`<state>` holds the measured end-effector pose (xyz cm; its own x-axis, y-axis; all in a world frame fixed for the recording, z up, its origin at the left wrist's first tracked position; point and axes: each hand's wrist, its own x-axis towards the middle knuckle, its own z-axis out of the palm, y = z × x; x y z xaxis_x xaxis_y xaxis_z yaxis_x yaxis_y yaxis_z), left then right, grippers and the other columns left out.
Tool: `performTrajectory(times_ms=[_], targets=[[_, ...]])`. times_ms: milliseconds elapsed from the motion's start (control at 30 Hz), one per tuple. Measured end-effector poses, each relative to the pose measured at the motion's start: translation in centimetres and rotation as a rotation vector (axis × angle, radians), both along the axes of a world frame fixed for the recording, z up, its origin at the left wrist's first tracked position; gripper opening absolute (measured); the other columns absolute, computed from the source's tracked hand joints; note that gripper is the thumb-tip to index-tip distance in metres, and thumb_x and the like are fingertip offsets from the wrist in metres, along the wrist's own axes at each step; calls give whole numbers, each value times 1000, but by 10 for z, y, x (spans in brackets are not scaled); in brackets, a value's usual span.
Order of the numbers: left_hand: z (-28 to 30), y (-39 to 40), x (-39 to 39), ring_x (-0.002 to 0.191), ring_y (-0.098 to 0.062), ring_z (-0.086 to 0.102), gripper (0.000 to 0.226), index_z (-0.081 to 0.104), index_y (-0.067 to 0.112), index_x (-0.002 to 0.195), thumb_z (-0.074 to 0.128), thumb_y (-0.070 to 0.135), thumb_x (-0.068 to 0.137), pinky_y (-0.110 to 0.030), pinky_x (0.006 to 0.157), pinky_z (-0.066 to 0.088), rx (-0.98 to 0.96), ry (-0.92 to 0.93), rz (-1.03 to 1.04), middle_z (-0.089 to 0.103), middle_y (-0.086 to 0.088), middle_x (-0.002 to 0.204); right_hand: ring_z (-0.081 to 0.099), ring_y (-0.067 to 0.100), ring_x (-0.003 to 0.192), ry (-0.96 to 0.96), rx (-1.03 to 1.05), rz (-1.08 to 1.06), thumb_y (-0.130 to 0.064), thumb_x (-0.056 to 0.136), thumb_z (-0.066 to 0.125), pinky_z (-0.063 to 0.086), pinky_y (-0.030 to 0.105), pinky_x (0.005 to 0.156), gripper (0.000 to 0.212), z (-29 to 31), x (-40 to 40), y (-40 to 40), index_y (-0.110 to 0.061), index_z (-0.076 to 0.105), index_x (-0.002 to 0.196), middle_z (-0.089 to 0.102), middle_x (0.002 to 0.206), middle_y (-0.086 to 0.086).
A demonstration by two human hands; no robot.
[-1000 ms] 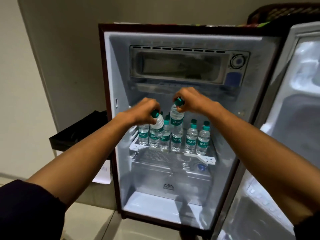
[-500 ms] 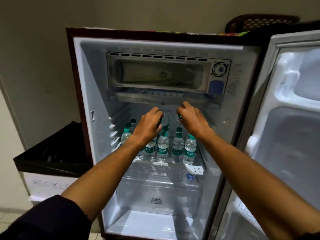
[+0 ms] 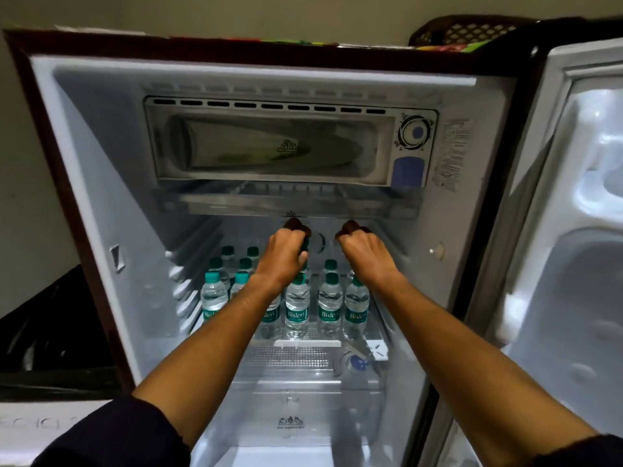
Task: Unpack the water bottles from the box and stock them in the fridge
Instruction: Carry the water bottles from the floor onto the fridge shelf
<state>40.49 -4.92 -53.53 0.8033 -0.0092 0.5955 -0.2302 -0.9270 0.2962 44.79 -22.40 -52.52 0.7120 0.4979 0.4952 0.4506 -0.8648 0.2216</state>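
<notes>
The small fridge (image 3: 101, 183) stands open, and several Bisleri water bottles (image 3: 296, 311) with green caps stand in rows on its middle shelf (image 3: 305, 343). My left hand (image 3: 285, 256) reaches deep over the back rows. Its fingers are curled round the top of a bottle, whose green cap (image 3: 305, 246) shows at the fingertips. My right hand (image 3: 365, 254) is beside it at the same depth, curled the same way. The bottle under it is hidden by the hand. More bottles (image 3: 213, 298) stand at the shelf's left.
The freezer compartment (image 3: 269, 146) and its drip tray hang just above my hands. A clear crisper drawer (image 3: 293, 409) sits below the shelf. The fridge door (image 3: 573, 230) stands open at the right. A black-lined bin (image 3: 50, 332) stands left of the fridge.
Both hands have carried their bottles from in front of the shelf deep into the fridge, over the back rows. The view has moved closer.
</notes>
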Motion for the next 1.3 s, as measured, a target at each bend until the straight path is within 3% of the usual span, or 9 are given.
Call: performTrajectory(times_ms=[100,167,267,400,567,667,767,933,1300], targets=[[-6,2,17,99,-28,60,31,59,12,114,68,7,84,-35,83,54,-65,39,-27,59,-11,111,59,36,96,17,35,5,3,82,63,46,37,68,37,-12,21,-1,-6,55,117,53,117,17],[-7,5,31,102,-29,59,37,59,15,120,66,6,85,-30,83,50,-70,28,-40,58,-11,118,55,34,101,107,129,-4,-10,92,55,48,39,80,24,-16,38,0,-9,54,116,53,123,15],[-1,8,55,118,-32,55,40,59,14,129,62,7,90,-33,99,46,-23,77,-32,57,-15,131,56,34,103,235,333,-59,-28,98,43,43,35,85,21,-6,67,6,-15,58,104,59,120,18],[1,10,83,122,-33,54,34,60,11,128,57,9,94,-35,103,43,21,100,-53,58,-18,132,58,37,108,378,646,-38,-26,100,47,44,47,99,27,-9,98,7,-7,63,109,61,117,22],[-4,12,107,120,-31,53,28,60,5,123,50,8,98,-31,100,39,92,112,-137,56,-19,131,51,26,68,428,814,-65,-18,99,51,47,41,72,26,-16,120,8,-6,58,77,54,76,17],[-9,11,121,114,-30,56,26,61,6,121,52,6,97,-31,95,42,92,168,-179,59,-18,125,57,31,87,473,708,-77,-14,100,47,45,35,76,24,-22,130,7,4,63,99,60,98,23],[-13,6,134,116,-29,56,29,61,7,123,55,5,94,-29,96,41,123,217,-210,61,-15,125,58,32,106,465,516,-85,-8,98,50,44,33,92,21,-23,133,4,-1,64,111,61,113,18],[-24,-5,149,118,-27,48,30,59,9,124,53,4,95,-30,96,38,196,300,-243,53,-13,127,58,32,107,530,261,-99,-4,90,62,47,42,97,22,-31,140,2,-5,62,112,58,120,18],[-39,-19,161,105,-27,57,10,60,15,104,51,15,98,-38,92,47,216,404,-240,57,-12,117,62,35,101,487,276,-148,-9,95,53,51,43,92,17,-38,142,-4,-6,65,107,57,118,21]])
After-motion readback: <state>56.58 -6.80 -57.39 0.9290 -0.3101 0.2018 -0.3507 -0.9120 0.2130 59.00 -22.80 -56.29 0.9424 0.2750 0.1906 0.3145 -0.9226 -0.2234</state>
